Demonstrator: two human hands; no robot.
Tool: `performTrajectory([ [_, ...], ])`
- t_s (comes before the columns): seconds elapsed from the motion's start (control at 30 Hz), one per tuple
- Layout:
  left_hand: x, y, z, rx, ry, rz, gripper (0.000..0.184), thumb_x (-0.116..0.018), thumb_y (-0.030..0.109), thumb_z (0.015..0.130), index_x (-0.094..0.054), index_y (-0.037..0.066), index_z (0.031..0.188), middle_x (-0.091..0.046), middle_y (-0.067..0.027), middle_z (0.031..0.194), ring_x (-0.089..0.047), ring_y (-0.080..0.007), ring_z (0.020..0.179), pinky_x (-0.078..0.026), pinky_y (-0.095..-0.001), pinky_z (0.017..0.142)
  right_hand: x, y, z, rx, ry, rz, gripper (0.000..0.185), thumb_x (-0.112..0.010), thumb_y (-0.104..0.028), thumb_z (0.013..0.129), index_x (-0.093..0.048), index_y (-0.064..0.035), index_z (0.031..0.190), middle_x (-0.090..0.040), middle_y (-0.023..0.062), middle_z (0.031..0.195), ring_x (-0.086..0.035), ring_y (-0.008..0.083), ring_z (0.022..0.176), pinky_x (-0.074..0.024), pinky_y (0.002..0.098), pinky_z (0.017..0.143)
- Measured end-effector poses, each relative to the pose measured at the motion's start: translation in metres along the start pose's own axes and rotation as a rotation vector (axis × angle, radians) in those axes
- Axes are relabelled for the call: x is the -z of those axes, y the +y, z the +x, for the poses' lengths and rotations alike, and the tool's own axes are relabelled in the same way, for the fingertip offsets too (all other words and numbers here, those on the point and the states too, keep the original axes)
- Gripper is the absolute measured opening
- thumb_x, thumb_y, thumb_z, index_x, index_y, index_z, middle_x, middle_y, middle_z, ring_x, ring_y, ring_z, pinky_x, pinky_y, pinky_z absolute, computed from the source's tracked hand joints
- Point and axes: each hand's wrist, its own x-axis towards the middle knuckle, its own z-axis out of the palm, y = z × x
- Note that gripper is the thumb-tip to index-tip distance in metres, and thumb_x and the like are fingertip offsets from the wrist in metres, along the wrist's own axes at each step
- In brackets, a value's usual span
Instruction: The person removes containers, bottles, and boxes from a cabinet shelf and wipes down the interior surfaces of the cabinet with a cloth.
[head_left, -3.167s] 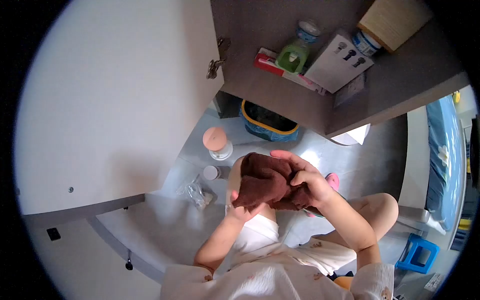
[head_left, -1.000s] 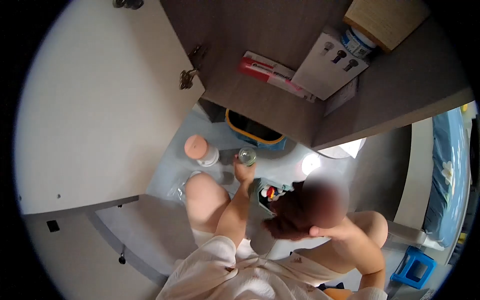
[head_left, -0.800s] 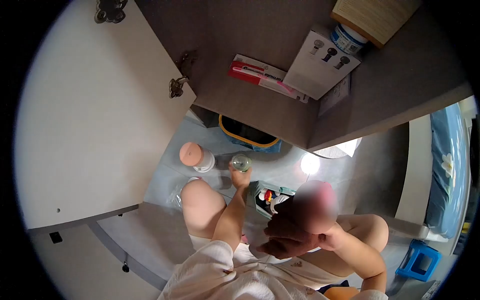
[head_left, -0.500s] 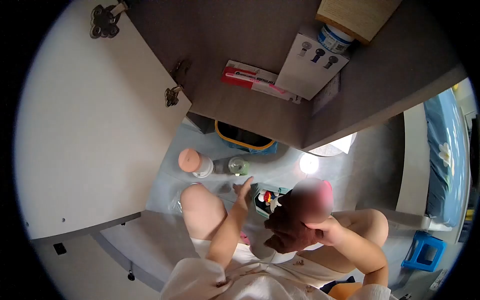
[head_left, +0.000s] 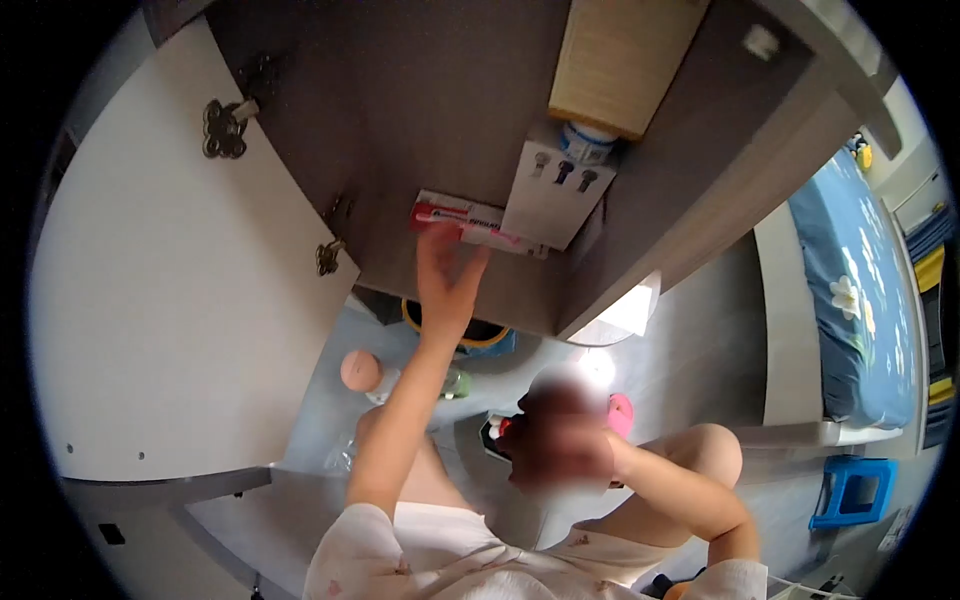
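My left hand (head_left: 448, 285) reaches up into the cupboard, its fingers apart and nothing held. Its fingertips are at the front of a long red-and-white box (head_left: 480, 223) on the shelf; whether they touch it I cannot tell. Pink marks or a slim pink item show along the box. Low down on the right, my right hand (head_left: 605, 455) is closed on a dark brown soft toy (head_left: 550, 450) with a rounded, blurred top. Much of the toy is smeared, and some fingers are hard to make out.
A white box with pictures (head_left: 555, 200), a blue-and-white tub (head_left: 587, 143) and a wooden board (head_left: 620, 65) stand right of the red-and-white box. The cupboard door (head_left: 160, 300) hangs open at left. On the floor are a pink-lidded container (head_left: 361, 370), a bin (head_left: 495, 342) and a blue stool (head_left: 855, 492).
My left hand has risen from above the floor to the shelf, in front of the red-and-white box. My right hand still holds the soft toy, now slightly farther left. The view has shifted.
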Motion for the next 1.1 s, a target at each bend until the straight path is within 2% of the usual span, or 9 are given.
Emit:
performTrajectory([
  [0.17,-0.069,0.069,0.094,-0.265,-0.071,0.183,0.069,-0.071,0.03,0.067,-0.036,0.001,0.119,-0.042,-0.0189,0.119,-0.039,-0.0288,0.114,-0.037,-0.0379,0.088,0.0,-0.002,0.001,-0.094,0.053,0.137,0.046,-0.054,-0.031,0.081,-0.041,-0.0024,0.115,-0.056,0.0099,0.096,-0.058,0.0204,0.078,-0.0452,0.0273,0.054],
  [0.27,-0.101,0.088,0.142,-0.248,-0.181,0.058,0.077,-0.074,0.031,0.062,-0.036,-0.008,0.117,-0.043,-0.0231,0.116,-0.044,-0.0279,0.109,-0.037,-0.0359,0.089,-0.001,-0.002,0.001,0.012,0.05,0.016,0.04,-0.054,-0.029,0.081,-0.043,-0.0038,0.111,-0.057,0.0086,0.093,-0.058,0.0191,0.075,-0.0446,0.0274,0.05],
  [0.4,-0.11,0.107,0.152,-0.166,-0.286,0.035,0.075,-0.074,0.033,0.061,-0.041,-0.008,0.114,-0.051,-0.0211,0.106,-0.051,-0.0278,0.099,-0.041,-0.0338,0.084,-0.019,-0.011,-0.01,0.03,0.046,0.015,0.034,-0.054,-0.026,0.081,-0.044,-0.0038,0.105,-0.056,0.0077,0.089,-0.058,0.0181,0.073,-0.0439,0.0277,0.048],
  [0.67,-0.105,0.107,0.161,-0.058,-0.39,-0.02,0.074,-0.077,0.032,0.056,-0.045,-0.008,0.109,-0.054,-0.019,0.102,-0.054,-0.0251,0.094,-0.043,-0.031,0.081,-0.051,-0.04,-0.035,0.041,0.086,0.031,0.038,-0.052,-0.022,0.083,-0.041,-0.0018,0.114,-0.055,0.0097,0.098,-0.056,0.0202,0.084,-0.0468,0.0303,0.064],
  [0.8,-0.101,0.116,0.155,-0.036,-0.367,-0.019,0.076,-0.078,0.031,0.055,-0.044,-0.009,0.11,-0.054,-0.0195,0.103,-0.053,-0.0253,0.096,-0.042,-0.0307,0.081,-0.018,-0.02,-0.018,0.085,-0.027,-0.03,0.039,-0.052,-0.021,0.083,-0.04,-0.0014,0.114,-0.053,0.0095,0.101,-0.054,0.0206,0.089,-0.0461,0.0324,0.072],
  [0.9,-0.098,0.125,0.147,0.037,-0.452,-0.07,0.078,-0.079,0.03,0.053,-0.043,-0.008,0.111,-0.053,-0.0192,0.105,-0.052,-0.0259,0.098,-0.042,-0.0304,0.082,-0.044,-0.038,-0.032,0.144,0.119,0.086,0.042,-0.054,-0.023,0.082,-0.039,-0.0011,0.115,-0.052,0.0093,0.104,-0.053,0.02,0.093,-0.0447,0.0329,0.076],
  [1.0,-0.095,0.115,0.148,0.092,-0.607,0.115,0.095,-0.077,0.041,0.053,-0.032,-0.002,0.123,-0.045,-0.0203,0.118,-0.043,-0.0313,0.111,-0.031,-0.0406,0.095,-0.033,-0.039,-0.03,0.176,0.185,-0.012,0.044,-0.055,-0.025,0.082,-0.04,-0.0011,0.116,-0.051,0.0094,0.107,-0.052,0.0186,0.094,-0.044,0.0317,0.078],
  [1.07,-0.097,0.102,0.146,0.134,-0.507,0.011,0.088,-0.077,0.026,0.055,-0.028,-0.004,0.122,-0.049,-0.0178,0.112,-0.051,-0.0278,0.1,-0.046,-0.0346,0.079,-0.028,-0.038,-0.028,0.209,0.241,-0.035,0.042,-0.055,-0.026,0.082,-0.043,-0.001,0.114,-0.052,0.0091,0.107,-0.052,0.0178,0.094,-0.0426,0.0306,0.08],
  [1.1,-0.096,0.103,0.144,0.132,-0.509,0.013,0.088,-0.077,0.026,0.055,-0.028,-0.004,0.122,-0.049,-0.0178,0.112,-0.051,-0.0278,0.1,-0.046,-0.0346,0.079,-0.029,-0.039,-0.028,0.211,0.24,-0.033,0.042,-0.055,-0.026,0.082,-0.043,-0.001,0.114,-0.052,0.0091,0.107,-0.052,0.0178,0.094,-0.0426,0.0306,0.08],
])
